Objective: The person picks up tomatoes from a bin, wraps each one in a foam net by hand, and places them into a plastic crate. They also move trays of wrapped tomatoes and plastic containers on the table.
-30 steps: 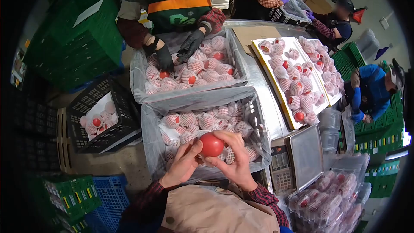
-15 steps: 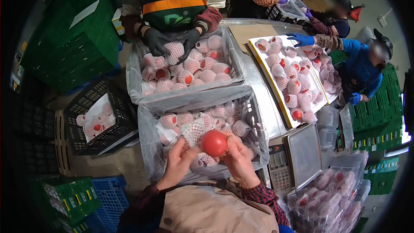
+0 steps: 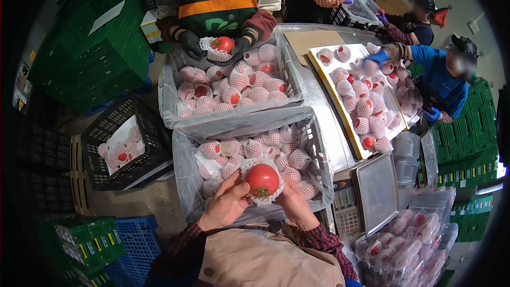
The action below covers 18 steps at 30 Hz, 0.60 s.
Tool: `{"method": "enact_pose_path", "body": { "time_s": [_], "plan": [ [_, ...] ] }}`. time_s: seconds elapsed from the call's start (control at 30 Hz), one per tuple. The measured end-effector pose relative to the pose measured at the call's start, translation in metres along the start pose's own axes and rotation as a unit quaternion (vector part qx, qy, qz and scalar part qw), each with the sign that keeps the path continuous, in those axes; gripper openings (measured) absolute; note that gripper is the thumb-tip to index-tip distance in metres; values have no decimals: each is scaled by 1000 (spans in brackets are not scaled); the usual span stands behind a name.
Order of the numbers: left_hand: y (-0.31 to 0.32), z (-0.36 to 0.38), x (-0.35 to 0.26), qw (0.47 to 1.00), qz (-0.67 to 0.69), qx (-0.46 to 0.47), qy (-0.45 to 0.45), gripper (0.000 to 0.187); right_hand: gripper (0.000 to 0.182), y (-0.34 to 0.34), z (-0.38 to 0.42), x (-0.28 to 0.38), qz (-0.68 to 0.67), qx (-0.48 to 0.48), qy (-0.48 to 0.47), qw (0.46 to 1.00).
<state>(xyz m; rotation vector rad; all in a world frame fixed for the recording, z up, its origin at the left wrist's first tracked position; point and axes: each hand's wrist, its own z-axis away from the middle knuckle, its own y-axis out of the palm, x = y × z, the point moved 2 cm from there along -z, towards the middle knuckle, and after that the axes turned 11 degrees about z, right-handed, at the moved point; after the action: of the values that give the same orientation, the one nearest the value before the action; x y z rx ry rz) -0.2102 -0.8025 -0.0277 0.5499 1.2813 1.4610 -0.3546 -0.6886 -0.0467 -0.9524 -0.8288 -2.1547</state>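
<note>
Together, left hand [image 3: 224, 207] and right hand [image 3: 295, 204] hold a netted tomato [image 3: 262, 177], fingers [image 3: 241, 189] seemingly curled round it.

From my end, the underside of the tomato [image 3: 263, 177] is hidden in its foam net [image 3: 247, 166]; the fingertips of the right hand [image 3: 297, 202] vanish behind that net, and I can't see all the fingers of the left hand [image 3: 226, 205]. Both hands and the apron [image 3: 265, 258] block much of the near edge of the near crate [image 3: 186, 178], and the apron runs off the picture's bottom. I get only a smear of a co-worker's blue glove [image 3: 375, 59] at the far right corner of the white tray [image 3: 336, 107]. Markings on the scale's keypad [image 3: 349, 222] are too small for me to read.
</note>
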Motion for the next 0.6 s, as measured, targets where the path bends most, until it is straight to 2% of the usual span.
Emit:
{"method": "enact_pose_path", "body": {
  "time_s": [0.17, 0.23, 0.27, 0.3, 0.33, 0.37, 0.4, 0.47, 0.5, 0.53, 0.6],
  "plan": [
    [12, -1, -5, 1000, -5, 18, -13, 57, 27, 4, -3, 0, -107, 73, 17, 991],
    [-1, -2, -5, 999, -15, 20, -20, 58, 20, -6, -6, 4, -70, 3, -51, 996],
    [-5, -3, -4, 999, -25, 25, -29, 58, 20, -7, -4, 7, -69, 4, -51, 996],
    [0, -3, -4, 999, -25, 25, -27, 58, 17, 0, 5, 30, 38, -57, -137, 988],
    [8, -5, -4, 996, -91, 7, 15, 58, 13, 4, 13, 46, 144, -117, -220, 958],
    [12, -6, -5, 986, -158, -12, 56, 58, 15, 4, 20, 50, 213, -135, -277, 927],
    [13, -6, -6, 986, -157, -13, 57, 58, 15, 4, 22, 53, 213, -135, -277, 927],
    [14, -6, -10, 961, -244, -34, 123, 58, 19, 8, 28, 61, 385, -114, -426, 811],
    [10, -7, -9, 968, -217, -11, 127, 57, 21, 7, 27, 60, 366, -101, -405, 832],
    [9, -7, -9, 968, -216, -10, 127, 57, 21, 6, 23, 57, 366, -101, -405, 832],
    [14, -6, -12, 936, -300, 16, 184, 60, 20, 0, 14, 48, 244, -167, -346, 891]
  ]
}}
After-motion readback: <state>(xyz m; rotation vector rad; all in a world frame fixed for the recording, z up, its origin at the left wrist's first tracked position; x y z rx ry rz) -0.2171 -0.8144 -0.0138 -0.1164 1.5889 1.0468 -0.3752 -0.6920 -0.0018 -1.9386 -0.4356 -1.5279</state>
